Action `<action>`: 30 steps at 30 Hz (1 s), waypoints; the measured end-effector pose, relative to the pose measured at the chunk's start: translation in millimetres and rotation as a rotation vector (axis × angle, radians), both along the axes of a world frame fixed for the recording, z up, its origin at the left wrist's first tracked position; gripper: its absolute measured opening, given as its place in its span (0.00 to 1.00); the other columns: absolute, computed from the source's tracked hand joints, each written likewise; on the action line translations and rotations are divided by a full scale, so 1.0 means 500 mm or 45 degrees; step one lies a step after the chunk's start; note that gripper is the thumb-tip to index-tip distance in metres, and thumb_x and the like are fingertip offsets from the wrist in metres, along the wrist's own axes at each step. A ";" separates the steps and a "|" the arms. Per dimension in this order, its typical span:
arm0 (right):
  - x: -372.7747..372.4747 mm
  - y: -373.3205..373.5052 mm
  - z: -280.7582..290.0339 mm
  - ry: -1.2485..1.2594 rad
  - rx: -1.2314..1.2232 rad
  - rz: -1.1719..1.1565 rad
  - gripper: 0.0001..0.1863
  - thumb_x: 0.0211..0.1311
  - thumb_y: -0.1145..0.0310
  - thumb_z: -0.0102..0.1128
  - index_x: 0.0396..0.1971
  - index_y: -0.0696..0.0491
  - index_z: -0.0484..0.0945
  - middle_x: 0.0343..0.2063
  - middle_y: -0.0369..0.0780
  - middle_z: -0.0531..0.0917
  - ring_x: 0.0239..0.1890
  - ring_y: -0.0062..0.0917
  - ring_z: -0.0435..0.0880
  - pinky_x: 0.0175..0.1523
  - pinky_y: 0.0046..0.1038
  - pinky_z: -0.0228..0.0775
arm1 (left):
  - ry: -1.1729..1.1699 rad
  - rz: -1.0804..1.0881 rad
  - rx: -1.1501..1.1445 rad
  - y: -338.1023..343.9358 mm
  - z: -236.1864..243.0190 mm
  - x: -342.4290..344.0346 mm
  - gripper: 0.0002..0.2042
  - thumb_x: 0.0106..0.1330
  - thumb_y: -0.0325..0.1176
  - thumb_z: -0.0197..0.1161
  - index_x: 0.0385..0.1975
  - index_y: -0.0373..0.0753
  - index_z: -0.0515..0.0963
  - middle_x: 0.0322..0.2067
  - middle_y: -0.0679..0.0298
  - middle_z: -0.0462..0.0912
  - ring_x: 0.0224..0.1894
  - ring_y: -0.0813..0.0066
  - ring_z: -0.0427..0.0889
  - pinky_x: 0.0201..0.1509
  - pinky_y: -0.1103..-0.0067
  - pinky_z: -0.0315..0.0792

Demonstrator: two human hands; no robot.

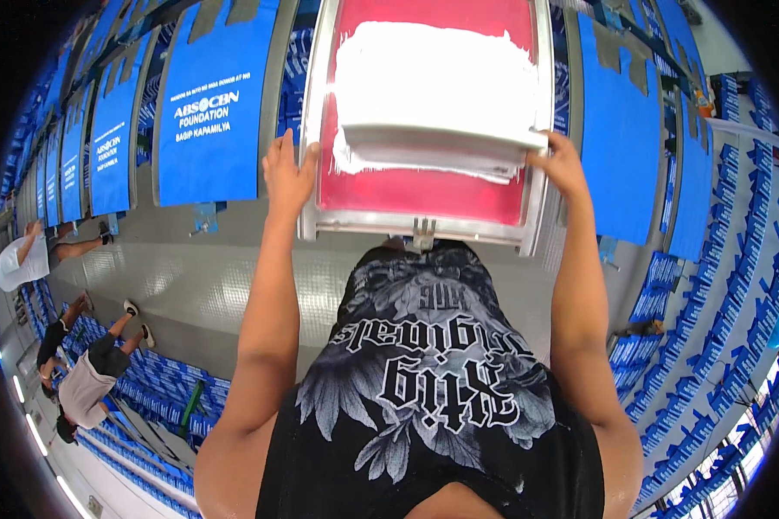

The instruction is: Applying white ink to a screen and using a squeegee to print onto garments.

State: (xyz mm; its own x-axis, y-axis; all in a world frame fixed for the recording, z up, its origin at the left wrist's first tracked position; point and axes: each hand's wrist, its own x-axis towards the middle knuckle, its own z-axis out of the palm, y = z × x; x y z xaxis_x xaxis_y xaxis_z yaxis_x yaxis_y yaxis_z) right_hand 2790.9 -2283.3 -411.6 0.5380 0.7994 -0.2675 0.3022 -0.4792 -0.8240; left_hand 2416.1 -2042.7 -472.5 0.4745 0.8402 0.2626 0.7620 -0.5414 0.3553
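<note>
In front of me lies a screen printing frame point(309, 203) with pale metal rails and a red mesh point(415, 201). Thick white ink point(433, 73) covers the middle of the mesh in a rough rectangle. A long pale squeegee point(441, 137) lies crosswise over the near part of the ink. My right hand point(564, 166) pinches the squeegee's right end, close to the right rail. At the left rail, my left hand point(289, 173) grips the frame's edge, thumb on the inner side and fingers outside. What lies beneath the mesh is hidden.
Blue printed bags point(206, 104) lie on boards in a row to the left; more blue bags point(619, 138) lie to the right. Racks of blue bags point(710, 363) line the right side. Several people, one in a light shirt point(91, 381), are at the far left beside the grey floor point(216, 285).
</note>
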 end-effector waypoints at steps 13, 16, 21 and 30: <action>0.005 0.144 0.080 -0.993 -0.311 0.474 0.22 0.39 0.77 0.55 0.41 0.52 0.78 0.36 0.43 0.82 0.41 0.36 0.79 0.59 0.48 0.55 | 0.336 -0.730 -0.133 0.085 0.218 0.287 0.13 0.46 0.28 0.64 0.34 0.39 0.78 0.33 0.58 0.79 0.39 0.57 0.76 0.46 0.67 0.70; 0.053 0.236 0.017 -1.242 -0.201 0.387 0.19 0.46 0.79 0.49 0.42 0.52 0.73 0.38 0.42 0.79 0.46 0.35 0.76 0.60 0.52 0.54 | 0.254 -0.694 -0.022 0.148 0.109 0.324 0.17 0.46 0.28 0.65 0.38 0.38 0.76 0.36 0.57 0.78 0.42 0.57 0.75 0.48 0.68 0.69; -0.047 0.124 0.016 -1.106 -0.248 0.506 0.19 0.42 0.80 0.53 0.39 0.52 0.74 0.34 0.41 0.79 0.42 0.34 0.77 0.58 0.48 0.56 | 0.244 -0.682 -0.165 0.044 0.111 0.221 0.20 0.40 0.26 0.66 0.39 0.40 0.75 0.36 0.59 0.77 0.43 0.57 0.74 0.49 0.65 0.67; -0.118 0.037 0.052 -0.894 -0.407 0.468 0.23 0.33 0.80 0.58 0.37 0.51 0.79 0.29 0.41 0.81 0.39 0.35 0.79 0.65 0.49 0.49 | 0.214 -0.630 -0.311 -0.032 0.124 0.167 0.17 0.36 0.25 0.66 0.32 0.40 0.79 0.28 0.58 0.79 0.36 0.58 0.77 0.42 0.66 0.69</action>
